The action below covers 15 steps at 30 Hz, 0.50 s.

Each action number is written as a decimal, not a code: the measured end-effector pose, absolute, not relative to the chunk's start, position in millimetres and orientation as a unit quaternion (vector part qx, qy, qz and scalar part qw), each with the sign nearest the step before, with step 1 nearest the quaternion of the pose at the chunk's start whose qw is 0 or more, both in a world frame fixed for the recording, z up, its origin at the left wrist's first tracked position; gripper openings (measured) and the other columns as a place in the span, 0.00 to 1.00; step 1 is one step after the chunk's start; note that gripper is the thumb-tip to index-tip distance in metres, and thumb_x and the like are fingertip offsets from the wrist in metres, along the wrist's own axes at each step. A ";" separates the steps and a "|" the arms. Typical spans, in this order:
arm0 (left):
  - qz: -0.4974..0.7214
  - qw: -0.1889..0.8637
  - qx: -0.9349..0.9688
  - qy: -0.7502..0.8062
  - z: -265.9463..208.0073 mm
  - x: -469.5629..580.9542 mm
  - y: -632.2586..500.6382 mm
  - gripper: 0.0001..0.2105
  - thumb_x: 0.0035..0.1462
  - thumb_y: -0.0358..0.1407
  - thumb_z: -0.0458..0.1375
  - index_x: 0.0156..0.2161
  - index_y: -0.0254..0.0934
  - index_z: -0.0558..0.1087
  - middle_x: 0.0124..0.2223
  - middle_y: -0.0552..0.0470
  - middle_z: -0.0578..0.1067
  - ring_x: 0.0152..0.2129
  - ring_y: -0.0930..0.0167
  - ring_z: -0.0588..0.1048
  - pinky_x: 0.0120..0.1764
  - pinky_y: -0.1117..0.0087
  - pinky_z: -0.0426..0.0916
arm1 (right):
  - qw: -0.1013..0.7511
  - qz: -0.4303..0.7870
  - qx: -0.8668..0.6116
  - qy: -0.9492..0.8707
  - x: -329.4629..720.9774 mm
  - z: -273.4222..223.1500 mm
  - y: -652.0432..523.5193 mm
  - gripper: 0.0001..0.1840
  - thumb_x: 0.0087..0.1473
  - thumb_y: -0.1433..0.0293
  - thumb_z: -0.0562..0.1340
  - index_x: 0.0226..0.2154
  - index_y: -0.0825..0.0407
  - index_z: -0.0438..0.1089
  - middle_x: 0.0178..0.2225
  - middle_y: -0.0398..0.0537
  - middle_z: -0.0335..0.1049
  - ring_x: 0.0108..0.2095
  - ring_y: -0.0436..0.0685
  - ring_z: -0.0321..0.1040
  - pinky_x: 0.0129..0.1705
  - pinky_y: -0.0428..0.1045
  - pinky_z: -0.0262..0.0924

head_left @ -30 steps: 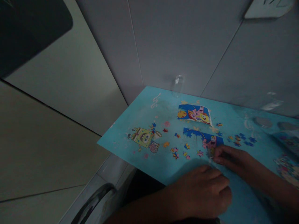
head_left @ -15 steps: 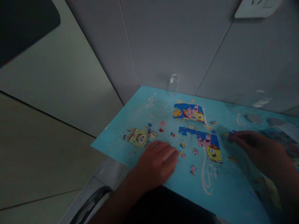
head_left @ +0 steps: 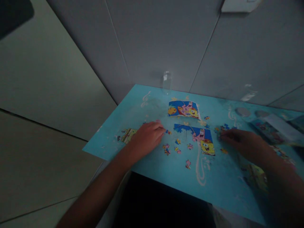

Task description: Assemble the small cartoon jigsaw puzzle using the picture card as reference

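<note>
A partly assembled jigsaw puzzle (head_left: 206, 139) with cartoon figures lies on the light blue tabletop (head_left: 175, 180). Behind it is a small picture sheet (head_left: 184, 109) with the same scene. My left hand (head_left: 148, 136) is left of the puzzle, fingers curled together and pointing down at the table; what they hold, if anything, is hidden. Just beyond its fingertips sits a loose piece (head_left: 168, 132). My right hand (head_left: 234, 138) is to the right of the puzzle, fingertips pinched on a puzzle piece, mostly hidden, beside a cluster of loose pieces (head_left: 224, 127).
Several loose pieces (head_left: 177, 150) lie in front and left of the puzzle. A clear jar (head_left: 167, 83) stands by the wall, another clear container (head_left: 249, 93) farther right. Two round lids (head_left: 243, 111) and printed packets (head_left: 269, 129) occupy the right side.
My left hand has moved away from me, over where a red piece lay, and its fingers are now drawn together. My right hand stays near the right-hand pieces. The view has shifted slightly.
</note>
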<state>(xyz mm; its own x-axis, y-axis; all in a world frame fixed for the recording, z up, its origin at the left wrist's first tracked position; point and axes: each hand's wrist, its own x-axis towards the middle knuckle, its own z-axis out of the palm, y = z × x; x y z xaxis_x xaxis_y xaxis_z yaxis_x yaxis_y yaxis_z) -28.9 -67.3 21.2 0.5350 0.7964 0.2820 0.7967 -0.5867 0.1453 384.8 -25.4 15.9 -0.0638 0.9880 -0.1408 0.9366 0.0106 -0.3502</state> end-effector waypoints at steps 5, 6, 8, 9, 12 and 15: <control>-0.114 -0.035 -0.906 -0.406 13.7 -16.0 -47.0 0.12 0.68 0.30 0.57 0.54 0.39 0.76 0.53 0.48 0.77 0.52 0.64 0.73 0.56 0.59 0.68 | 0.053 0.158 -0.693 -0.702 379.4 17.4 -28.5 0.20 0.57 0.53 0.61 0.43 0.48 0.79 0.39 0.49 0.81 0.36 0.62 0.76 0.38 0.54 0.64; -0.114 -0.036 -0.908 -0.402 11.6 -15.5 -46.5 0.12 0.67 0.29 0.57 0.54 0.39 0.76 0.53 0.48 0.77 0.52 0.64 0.73 0.56 0.59 0.68 | 0.047 0.150 -0.695 -0.701 378.8 16.9 -28.6 0.20 0.57 0.54 0.61 0.43 0.48 0.79 0.38 0.49 0.81 0.35 0.62 0.76 0.38 0.54 0.64; -0.117 -0.037 -0.905 -0.406 8.1 -15.4 -47.5 0.12 0.67 0.29 0.57 0.53 0.39 0.77 0.53 0.48 0.77 0.51 0.64 0.73 0.56 0.58 0.68 | 0.036 0.136 -0.695 -0.705 377.8 15.6 -28.8 0.18 0.58 0.55 0.61 0.43 0.48 0.79 0.38 0.49 0.80 0.35 0.61 0.76 0.37 0.54 0.63; -0.119 -0.039 -0.902 -0.412 6.9 -15.5 -48.5 0.12 0.66 0.29 0.58 0.52 0.39 0.77 0.51 0.48 0.77 0.51 0.64 0.73 0.55 0.58 0.68 | 0.032 0.133 -0.693 -0.708 377.3 15.0 -28.9 0.18 0.58 0.55 0.61 0.43 0.48 0.79 0.38 0.49 0.80 0.34 0.61 0.75 0.37 0.53 0.63; -0.124 -0.043 -0.894 -0.429 5.7 -15.5 -51.6 0.10 0.66 0.29 0.58 0.50 0.38 0.78 0.48 0.47 0.78 0.50 0.63 0.73 0.54 0.58 0.69 | 0.030 0.132 -0.689 -0.712 375.5 13.8 -29.3 0.17 0.59 0.56 0.61 0.43 0.47 0.78 0.39 0.49 0.80 0.34 0.60 0.75 0.37 0.53 0.63; -0.135 -0.041 -0.887 -0.440 5.7 -16.0 -52.8 0.10 0.68 0.31 0.57 0.51 0.38 0.77 0.47 0.47 0.77 0.51 0.62 0.72 0.55 0.57 0.69 | 0.032 0.129 -0.688 -0.714 371.8 16.0 -30.3 0.18 0.59 0.55 0.61 0.43 0.47 0.78 0.37 0.49 0.80 0.34 0.59 0.75 0.36 0.52 0.62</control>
<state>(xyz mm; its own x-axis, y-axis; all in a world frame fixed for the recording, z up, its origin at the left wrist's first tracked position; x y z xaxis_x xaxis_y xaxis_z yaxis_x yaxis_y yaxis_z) -16.0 -52.8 5.7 0.5759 0.7916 0.2039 0.7697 -0.6092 0.1910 371.8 -30.3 16.0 -0.0524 0.9899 -0.1320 0.9732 0.0210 -0.2290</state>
